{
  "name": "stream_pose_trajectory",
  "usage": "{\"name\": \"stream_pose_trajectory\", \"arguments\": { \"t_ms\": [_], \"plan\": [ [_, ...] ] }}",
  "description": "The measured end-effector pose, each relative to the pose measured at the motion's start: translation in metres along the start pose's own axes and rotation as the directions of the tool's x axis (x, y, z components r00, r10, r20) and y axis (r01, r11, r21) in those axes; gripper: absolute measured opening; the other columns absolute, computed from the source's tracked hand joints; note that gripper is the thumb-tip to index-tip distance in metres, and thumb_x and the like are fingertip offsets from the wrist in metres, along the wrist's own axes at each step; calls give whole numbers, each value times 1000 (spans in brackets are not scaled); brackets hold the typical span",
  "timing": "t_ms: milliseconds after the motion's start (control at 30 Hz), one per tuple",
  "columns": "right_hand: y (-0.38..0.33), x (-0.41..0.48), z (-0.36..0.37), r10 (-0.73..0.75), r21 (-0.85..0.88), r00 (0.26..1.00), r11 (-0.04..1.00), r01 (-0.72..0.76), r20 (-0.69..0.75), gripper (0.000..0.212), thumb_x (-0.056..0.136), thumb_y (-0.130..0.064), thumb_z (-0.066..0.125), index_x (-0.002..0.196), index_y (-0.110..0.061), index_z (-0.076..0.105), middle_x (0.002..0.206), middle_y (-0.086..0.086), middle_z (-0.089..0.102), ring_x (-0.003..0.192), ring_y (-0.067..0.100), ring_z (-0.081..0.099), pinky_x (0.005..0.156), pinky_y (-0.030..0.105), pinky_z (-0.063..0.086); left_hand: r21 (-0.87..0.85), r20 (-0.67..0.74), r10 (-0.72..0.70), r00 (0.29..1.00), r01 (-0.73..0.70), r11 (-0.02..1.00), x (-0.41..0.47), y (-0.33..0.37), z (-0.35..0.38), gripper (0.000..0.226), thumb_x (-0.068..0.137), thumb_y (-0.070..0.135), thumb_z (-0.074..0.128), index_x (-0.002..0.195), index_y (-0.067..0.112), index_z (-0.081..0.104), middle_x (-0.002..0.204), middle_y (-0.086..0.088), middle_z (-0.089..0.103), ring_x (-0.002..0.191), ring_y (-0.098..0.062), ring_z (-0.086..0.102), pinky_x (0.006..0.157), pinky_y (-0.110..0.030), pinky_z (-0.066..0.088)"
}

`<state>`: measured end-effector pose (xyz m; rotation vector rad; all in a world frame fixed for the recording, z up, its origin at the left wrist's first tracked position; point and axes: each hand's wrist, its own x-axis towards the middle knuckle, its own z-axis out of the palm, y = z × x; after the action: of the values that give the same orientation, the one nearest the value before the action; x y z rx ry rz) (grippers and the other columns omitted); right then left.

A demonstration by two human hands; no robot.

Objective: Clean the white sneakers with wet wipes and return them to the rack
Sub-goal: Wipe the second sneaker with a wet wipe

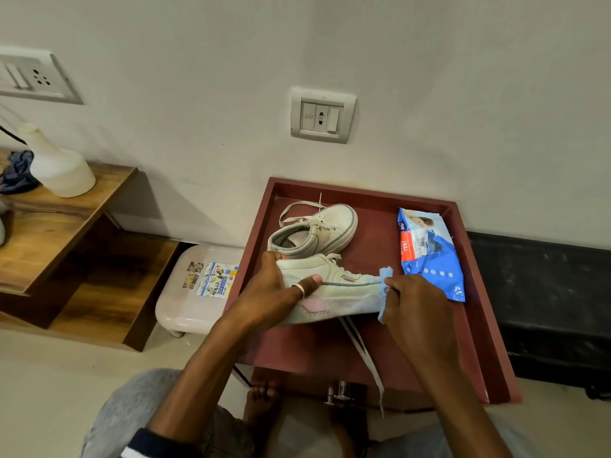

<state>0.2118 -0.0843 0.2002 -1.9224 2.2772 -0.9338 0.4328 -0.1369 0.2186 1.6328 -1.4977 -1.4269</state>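
My left hand (274, 292) grips the heel end of a white sneaker (344, 292) tipped on its side above the dark red cabinet top (479, 325), thumb across its upper. My right hand (413, 305) pinches a blue wet wipe (385, 285) against the sneaker's toe. A loose lace (363, 355) hangs down from the held shoe. The second white sneaker (317, 231) stands upright just behind it, laces spread. A blue wet-wipe packet (429, 252) lies flat to the right.
The red top has a raised rim and a drawer with metal knobs (340, 391) below. A white plastic stool (195, 289) stands left of it, then a wooden shelf unit (59, 226) bearing a white bottle (56, 163). A wall socket (322, 115) is behind.
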Motion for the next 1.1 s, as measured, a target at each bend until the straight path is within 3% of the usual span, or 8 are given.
{"name": "stream_pose_trajectory", "arguments": {
  "t_ms": [133,267,433,533,600,833,967,1100],
  "plan": [
    [-25,-9,3,-101,45,995,994,102,-4,17,78,2,74,95,-2,73,84,12,72,73,27,68,67,40,60,18,3,13,1000,-13,1000,0,-1,0,61,83,44,78,127,24,41,109,20,62,97,2,63,87,-26,56],
    [-66,-25,8,-258,129,966,959,254,22,20,82,-9,62,98,-8,75,95,6,73,85,19,67,79,31,56,41,-9,18,1000,-18,999,1,-3,0,60,82,44,80,124,23,42,106,19,62,93,3,62,81,-23,54],
    [-15,-4,0,-85,43,995,996,82,56,5,83,-2,69,84,-3,73,76,10,70,66,26,65,59,38,56,31,7,33,999,-33,999,0,-4,-3,60,81,45,81,124,25,44,110,16,65,98,-1,65,94,-33,56],
    [13,5,-7,44,38,997,998,-47,59,18,89,-9,67,71,-7,71,65,8,67,59,22,63,53,24,47,48,22,53,998,-54,997,1,-5,-6,57,79,46,82,118,27,46,112,12,67,101,-6,67,94,-36,56],
    [22,6,-9,90,50,994,994,-93,59,6,83,-2,73,80,-7,75,74,4,71,69,15,64,61,9,36,32,21,60,998,-61,998,1,-6,-11,56,79,42,83,117,26,46,113,8,69,102,-8,68,93,-37,58],
    [28,8,-18,147,150,985,976,-159,87,21,88,-10,70,109,-11,72,94,-4,66,95,5,55,70,5,33,26,53,86,995,-87,996,-4,-3,-23,47,85,32,79,117,26,45,110,7,68,90,-3,69,68,-15,55],
    [25,9,-15,125,140,990,981,-132,59,19,87,-6,70,106,-7,74,101,7,73,97,15,63,73,7,34,90,67,102,993,-108,990,-4,-2,-23,56,82,37,81,120,26,42,112,10,63,96,-4,64,65,-11,53],
    [14,7,-16,90,160,994,982,-100,66,18,87,-3,68,104,-7,74,101,6,73,93,9,61,76,8,36,138,37,127,991,-131,982,-3,-4,-20,63,74,43,85,117,29,42,110,11,64,96,-3,64,67,-14,52]
  ]
}}
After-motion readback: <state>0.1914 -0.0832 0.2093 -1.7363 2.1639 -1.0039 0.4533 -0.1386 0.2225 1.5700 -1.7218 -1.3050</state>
